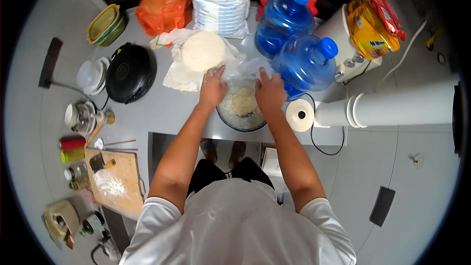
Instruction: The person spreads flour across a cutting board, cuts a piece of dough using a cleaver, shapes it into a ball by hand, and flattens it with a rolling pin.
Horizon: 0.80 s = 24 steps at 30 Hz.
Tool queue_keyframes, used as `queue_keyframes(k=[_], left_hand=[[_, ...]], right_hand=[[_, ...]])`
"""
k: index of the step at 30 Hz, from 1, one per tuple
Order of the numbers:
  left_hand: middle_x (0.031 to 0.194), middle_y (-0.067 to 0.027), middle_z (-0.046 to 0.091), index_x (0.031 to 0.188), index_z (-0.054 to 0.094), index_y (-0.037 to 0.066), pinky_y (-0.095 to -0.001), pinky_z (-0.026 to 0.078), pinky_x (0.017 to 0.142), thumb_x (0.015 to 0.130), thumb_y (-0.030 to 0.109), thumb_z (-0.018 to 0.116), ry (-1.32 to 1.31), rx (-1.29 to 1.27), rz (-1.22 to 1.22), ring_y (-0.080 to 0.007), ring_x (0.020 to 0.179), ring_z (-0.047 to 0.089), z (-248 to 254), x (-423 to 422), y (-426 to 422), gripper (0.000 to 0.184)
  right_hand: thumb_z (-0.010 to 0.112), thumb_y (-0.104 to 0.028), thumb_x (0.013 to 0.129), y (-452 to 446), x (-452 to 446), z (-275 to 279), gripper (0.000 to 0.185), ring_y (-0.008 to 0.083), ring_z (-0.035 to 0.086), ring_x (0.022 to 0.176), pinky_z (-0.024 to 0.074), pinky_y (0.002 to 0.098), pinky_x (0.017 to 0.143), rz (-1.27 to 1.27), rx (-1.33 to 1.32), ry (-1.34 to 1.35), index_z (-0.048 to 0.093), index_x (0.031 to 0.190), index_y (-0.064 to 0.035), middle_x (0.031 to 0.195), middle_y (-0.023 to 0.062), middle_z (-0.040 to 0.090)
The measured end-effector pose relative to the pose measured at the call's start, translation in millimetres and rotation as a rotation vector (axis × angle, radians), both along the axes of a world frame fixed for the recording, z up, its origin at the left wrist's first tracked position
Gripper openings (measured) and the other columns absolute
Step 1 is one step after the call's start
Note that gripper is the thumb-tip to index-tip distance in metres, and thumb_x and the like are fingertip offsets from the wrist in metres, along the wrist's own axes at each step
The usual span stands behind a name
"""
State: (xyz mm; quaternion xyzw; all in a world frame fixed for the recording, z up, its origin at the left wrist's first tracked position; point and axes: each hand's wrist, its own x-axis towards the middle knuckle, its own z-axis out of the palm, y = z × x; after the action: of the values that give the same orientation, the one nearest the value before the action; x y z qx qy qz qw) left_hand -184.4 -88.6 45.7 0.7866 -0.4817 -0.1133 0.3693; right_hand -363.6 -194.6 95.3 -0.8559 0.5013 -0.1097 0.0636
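Note:
A round bowl (241, 125) stands on the grey counter in front of me, with a lump of pale dough (242, 101) in it. Clear plastic film (241, 70) lies over the bowl's far side. My left hand (213, 87) pinches the film at the bowl's left edge. At the right edge, my right hand (270, 91) has its fingers on the film too, with the fingertips pointing away from me. Just beyond my left hand, a pale round flat piece of dough (203, 51) rests on a crumpled plastic bag (182, 77).
Blue water bottles (306, 64) stand close to my right hand, beside a white roll-shaped object (300, 115). A black pan (128, 72) is on the left. A floured wooden board (126, 172) lies front left. White, orange and red bags line the back.

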Motion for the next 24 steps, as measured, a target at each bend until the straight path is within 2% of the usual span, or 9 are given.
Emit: queue_keyframes(k=[3, 5, 6, 8, 10, 11, 14, 17, 24], left_hand=[[0.145, -0.0267, 0.055, 0.149, 0.058, 0.009, -0.0512, 0.047, 0.113, 0.088, 0.006, 0.069, -0.018, -0.022, 0.075, -0.0453, 0.131, 0.054, 2.0, -4.1, 39.3, 0.061], [0.147, -0.0266, 0.054, 0.148, 0.059, 0.009, -0.0505, 0.046, 0.114, 0.088, 0.005, 0.069, -0.031, -0.001, 0.087, -0.0453, 0.135, 0.052, 2.1, -11.1, 67.6, 0.061], [0.148, -0.0266, 0.054, 0.147, 0.060, 0.009, -0.0502, 0.046, 0.115, 0.088, 0.005, 0.070, -0.044, 0.016, 0.111, -0.0453, 0.137, 0.051, 0.7, -12.1, 86.2, 0.061], [0.151, -0.0237, 0.051, 0.142, 0.065, 0.011, -0.0461, 0.049, 0.113, 0.089, 0.003, 0.068, -0.015, 0.027, 0.155, -0.0420, 0.138, 0.054, -7.9, -11.2, 126.5, 0.054], [0.153, -0.0217, 0.051, 0.139, 0.067, 0.012, -0.0442, 0.051, 0.112, 0.090, 0.003, 0.066, 0.078, -0.014, 0.248, -0.0397, 0.135, 0.057, -8.8, -8.7, 167.4, 0.049], [0.152, -0.0212, 0.052, 0.138, 0.068, 0.011, -0.0440, 0.051, 0.111, 0.091, 0.003, 0.066, 0.082, -0.001, 0.321, -0.0393, 0.134, 0.058, -10.4, -3.3, 191.7, 0.048], [0.150, -0.0201, 0.055, 0.136, 0.069, 0.010, -0.0437, 0.052, 0.110, 0.092, 0.003, 0.064, 0.077, -0.005, 0.466, -0.0385, 0.131, 0.060, -12.4, 12.6, 235.7, 0.045], [0.145, -0.0206, 0.058, 0.132, 0.071, 0.008, -0.0457, 0.053, 0.106, 0.092, 0.001, 0.061, 0.113, -0.018, 0.617, -0.0397, 0.125, 0.064, -12.8, 30.9, 302.9, 0.042], [0.128, -0.0266, 0.068, 0.126, 0.070, -0.001, -0.0480, 0.052, 0.107, 0.086, -0.005, 0.058, 0.020, -0.146, 0.981, -0.0450, 0.122, 0.063, -35.5, 76.8, 499.7, 0.042]], right_hand=[[0.069, -0.037, 0.100, -4.7, 3.9, -18.0, 0.046, 0.0374, 0.059, 0.124, 0.0561, 0.0501, 0.092, 0.153, -0.249, 0.039, 0.066, 0.143, -0.0230, 0.153, 0.0192, 0.052], [0.066, -0.040, 0.101, -18.4, 6.1, -52.8, 0.047, 0.0375, 0.060, 0.126, 0.0546, 0.0521, 0.096, 0.218, -0.174, 0.315, 0.067, 0.143, -0.0208, 0.160, 0.0230, 0.046], [0.062, -0.042, 0.102, -9.3, 13.2, -28.5, 0.046, 0.0403, 0.058, 0.131, 0.0512, 0.0549, 0.102, 0.187, -0.088, 0.308, 0.069, 0.141, -0.0193, 0.163, 0.0271, 0.043], [0.065, -0.042, 0.100, -3.8, 17.9, -43.4, 0.045, 0.0466, 0.054, 0.136, 0.0431, 0.0582, 0.112, 0.224, -0.359, 0.126, 0.072, 0.139, -0.0206, 0.160, 0.0291, 0.046], [0.071, -0.036, 0.097, 30.6, 28.6, 5.9, 0.045, 0.0448, 0.054, 0.134, 0.0430, 0.0549, 0.110, 0.214, -0.418, -0.059, 0.072, 0.139, -0.0195, 0.156, 0.0281, 0.051], [0.072, -0.027, 0.096, 51.2, 39.0, 19.5, 0.040, 0.0426, 0.056, 0.128, 0.0447, 0.0516, 0.107, 0.221, -0.509, -0.208, 0.074, 0.132, -0.0124, 0.146, 0.0245, 0.059], [0.072, -0.020, 0.094, 83.1, 75.3, 8.6, 0.034, 0.0424, 0.057, 0.121, 0.0434, 0.0547, 0.105, 0.575, -0.197, -0.371, 0.074, 0.126, -0.0115, 0.134, 0.0228, 0.063], [0.070, -0.006, 0.090, 177.2, 125.8, -6.2, 0.023, 0.0364, 0.064, 0.112, 0.0504, 0.0474, 0.101, 0.921, -0.040, -0.490, 0.075, 0.112, -0.0057, 0.116, 0.0154, 0.072], [0.070, -0.002, 0.089, 425.0, 229.6, -62.1, 0.022, 0.0356, 0.068, 0.107, 0.0551, 0.0460, 0.095, 1.388, 0.338, -0.382, 0.074, 0.110, -0.0072, 0.110, 0.0122, 0.074]])
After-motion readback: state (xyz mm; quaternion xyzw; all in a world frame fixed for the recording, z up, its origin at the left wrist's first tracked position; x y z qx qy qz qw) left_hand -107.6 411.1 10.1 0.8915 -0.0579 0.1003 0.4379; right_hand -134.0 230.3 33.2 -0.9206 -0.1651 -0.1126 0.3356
